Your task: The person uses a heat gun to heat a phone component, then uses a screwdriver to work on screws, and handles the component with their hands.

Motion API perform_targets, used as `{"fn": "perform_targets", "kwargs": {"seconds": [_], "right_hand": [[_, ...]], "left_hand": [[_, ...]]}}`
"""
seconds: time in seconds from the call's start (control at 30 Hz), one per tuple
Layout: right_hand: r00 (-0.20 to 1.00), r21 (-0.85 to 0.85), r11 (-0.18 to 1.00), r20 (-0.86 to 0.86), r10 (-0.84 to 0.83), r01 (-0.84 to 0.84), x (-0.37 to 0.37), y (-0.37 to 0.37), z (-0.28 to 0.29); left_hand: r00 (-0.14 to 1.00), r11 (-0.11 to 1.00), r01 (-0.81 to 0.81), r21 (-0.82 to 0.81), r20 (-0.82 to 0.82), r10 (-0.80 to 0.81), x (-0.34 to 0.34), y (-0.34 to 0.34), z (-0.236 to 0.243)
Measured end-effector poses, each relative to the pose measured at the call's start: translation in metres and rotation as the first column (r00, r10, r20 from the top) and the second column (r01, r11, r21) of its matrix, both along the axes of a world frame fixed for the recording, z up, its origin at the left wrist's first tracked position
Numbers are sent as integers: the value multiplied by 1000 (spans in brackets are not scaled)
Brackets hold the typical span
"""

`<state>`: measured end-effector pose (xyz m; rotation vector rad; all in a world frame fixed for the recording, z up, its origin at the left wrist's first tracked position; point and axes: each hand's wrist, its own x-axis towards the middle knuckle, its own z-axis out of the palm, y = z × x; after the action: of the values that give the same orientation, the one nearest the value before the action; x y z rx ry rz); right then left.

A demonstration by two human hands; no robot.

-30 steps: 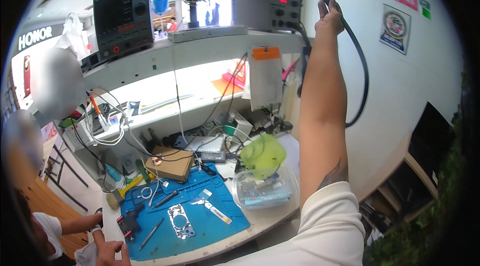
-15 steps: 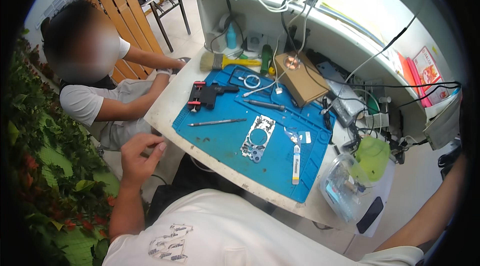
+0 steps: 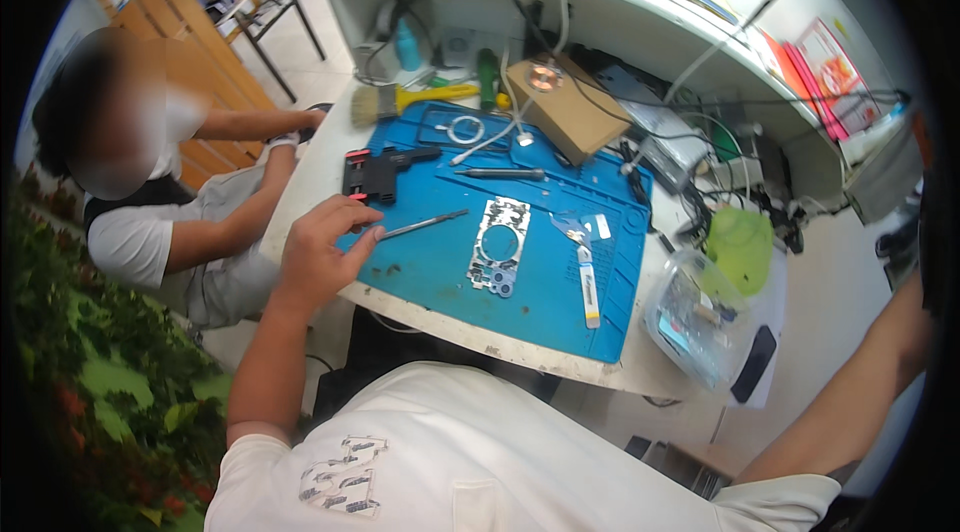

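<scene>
My left hand [image 3: 328,244] is over the near left edge of the blue mat [image 3: 430,277], thumb and fingers curved with a gap between them. Beside the thumb lies a thin grey pen-shaped tool [image 3: 428,223]; its left end is hidden by my hand, and the rest rests on the mat. A phone back panel with a round cut-out and camera rings [image 3: 512,217] lies mid-mat. A black clamp-like tool with red ends [image 3: 375,177] sits beyond my hand. My right forearm [image 3: 850,397] runs out at the right rim, its hand out of view.
A yellow brush [image 3: 420,97], a dark screwdriver [image 3: 500,173], a cardboard box [image 3: 570,117] and a white stick-like strip [image 3: 590,297] are around the mat. At right stand a clear plastic tub [image 3: 690,317] and tangled cables. A person [image 3: 150,182] sits at left.
My left hand has moved forward and right, from beside the table to the pen-shaped tool. The view has shifted and turned slightly; the tools on the mat appear to lie as before.
</scene>
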<state>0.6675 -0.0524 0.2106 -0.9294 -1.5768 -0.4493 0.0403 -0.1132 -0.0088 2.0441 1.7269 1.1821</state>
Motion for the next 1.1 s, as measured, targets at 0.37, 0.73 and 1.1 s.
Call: {"fn": "perform_targets", "kwargs": {"seconds": [0.37,0.73,1.1], "right_hand": [[847,-549,795,266,460,-259,-194,-17,-112],[499,-703,710,602,623,-37,-280,49,-258],[500,-701,702,567,655,-125,-290,22,-255]], "left_hand": [[998,997,61,-43,38,-60,-25,32,-13],[967,967,253,-12,28,-253,-29,53,10],[916,929,306,-207,-201,-346,-17,77,3]]}}
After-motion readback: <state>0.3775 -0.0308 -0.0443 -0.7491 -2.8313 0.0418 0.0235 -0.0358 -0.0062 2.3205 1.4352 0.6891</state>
